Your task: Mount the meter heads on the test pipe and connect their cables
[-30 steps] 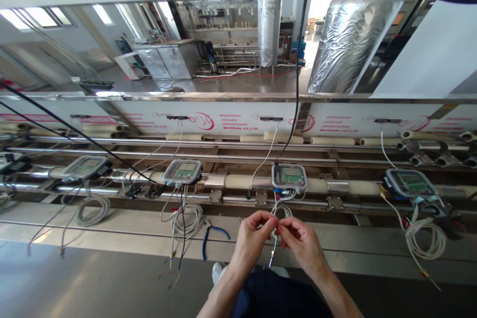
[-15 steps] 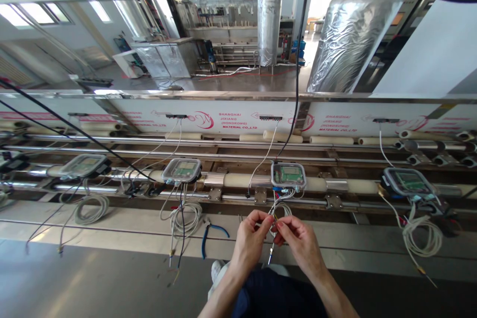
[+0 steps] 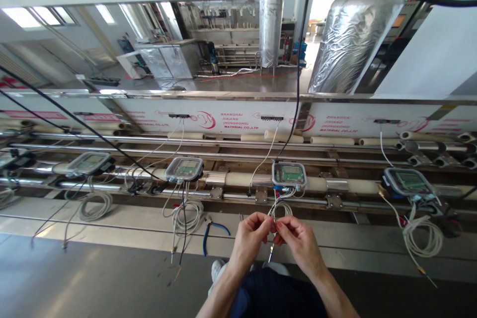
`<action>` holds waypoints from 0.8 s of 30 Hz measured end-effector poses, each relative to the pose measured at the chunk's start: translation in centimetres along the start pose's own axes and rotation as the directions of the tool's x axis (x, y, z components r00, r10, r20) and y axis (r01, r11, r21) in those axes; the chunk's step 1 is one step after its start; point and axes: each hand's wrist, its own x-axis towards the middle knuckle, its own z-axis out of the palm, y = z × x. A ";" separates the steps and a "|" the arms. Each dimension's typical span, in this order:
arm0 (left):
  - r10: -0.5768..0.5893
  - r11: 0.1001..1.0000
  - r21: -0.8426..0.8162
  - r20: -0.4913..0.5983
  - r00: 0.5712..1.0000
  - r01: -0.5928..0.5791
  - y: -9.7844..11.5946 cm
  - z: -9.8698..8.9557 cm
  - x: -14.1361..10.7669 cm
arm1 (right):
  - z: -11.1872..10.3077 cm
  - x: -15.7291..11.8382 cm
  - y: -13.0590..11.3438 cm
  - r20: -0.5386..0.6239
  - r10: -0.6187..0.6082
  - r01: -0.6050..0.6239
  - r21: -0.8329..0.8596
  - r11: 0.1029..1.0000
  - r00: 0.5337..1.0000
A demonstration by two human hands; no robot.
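Between your two hands, low and near centre: one thin cable (image 3: 272,245), its metal tip (image 3: 270,257) hanging below your fingers. Hidden: the stretch you grip, covered by your fingertips, so its finer parts cannot be made out. Left hand (image 3: 250,239), one: thumb and forefinger pinched closed on the cable, other fingers curled. Right hand (image 3: 300,242), one: thumb and forefinger likewise pinched closed on it, just beside the left. Clear-lidded meter boxes, five: the leftmost box (image 3: 14,158) cut off by the picture's edge, the box nearest your hands (image 3: 289,174) just beyond them, their displays unreadable. Coils of pale cable, five: one cut off at far left, the coil behind your hands (image 3: 285,208) partly covered. Pliers (image 3: 206,238), one pair, blue-handled, lying open on the metal ledge (image 3: 141,226), to the left of your left hand. Black strips on the white panel (image 3: 238,109), four: the strip at left (image 3: 83,113) blurred. Pale shoe (image 3: 216,269), one in sight, partly cut off by your forearm and clothing.
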 end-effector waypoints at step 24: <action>0.066 0.997 -0.022 -0.177 0.982 -0.071 -1.4 1.1 -0.5 | 0.6 -0.2 0.4 -0.154 -0.003 0.035 0.207 0.978 0.988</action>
